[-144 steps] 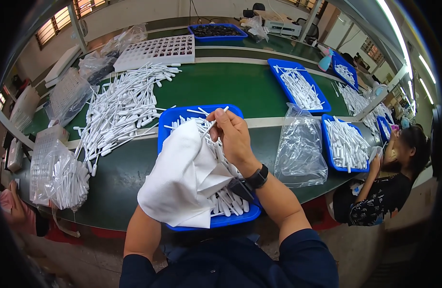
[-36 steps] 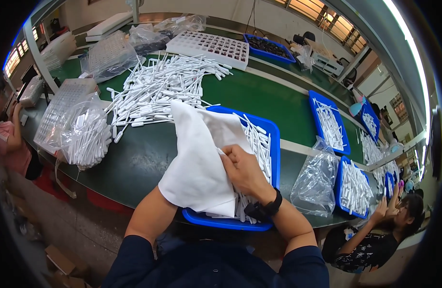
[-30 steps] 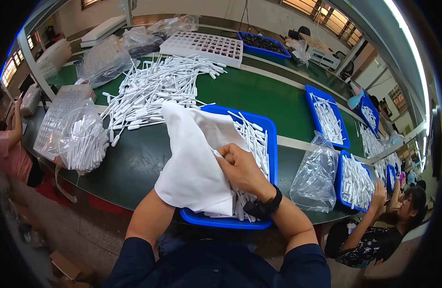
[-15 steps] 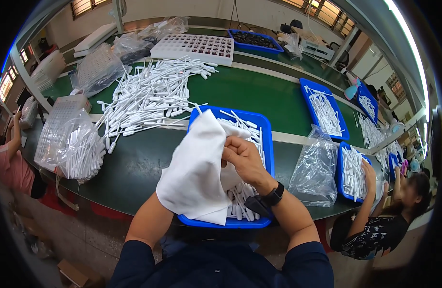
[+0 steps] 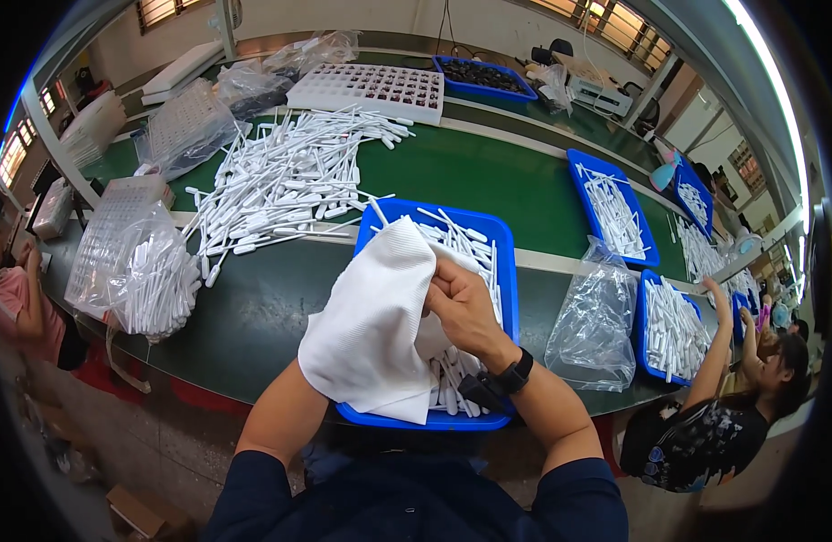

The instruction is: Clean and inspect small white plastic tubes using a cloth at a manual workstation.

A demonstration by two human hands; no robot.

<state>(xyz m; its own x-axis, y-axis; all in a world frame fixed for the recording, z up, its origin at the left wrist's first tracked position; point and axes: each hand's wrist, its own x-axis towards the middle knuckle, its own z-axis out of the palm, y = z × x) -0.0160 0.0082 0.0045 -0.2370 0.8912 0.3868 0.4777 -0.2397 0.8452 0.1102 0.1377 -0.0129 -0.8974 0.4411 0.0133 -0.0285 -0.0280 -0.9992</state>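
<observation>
Here, the right hand (image 5: 470, 312) seems to pinch the white cloth (image 5: 366, 321); the left hand's grip hides underneath. Sticks (image 5: 449, 397) fill the blue tray (image 5: 510, 289); a loose pile (image 5: 280, 176) is left at ten o'clock.

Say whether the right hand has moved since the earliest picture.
Yes: the right hand has drawn back, away from the far rim of the blue tray below it.
</observation>
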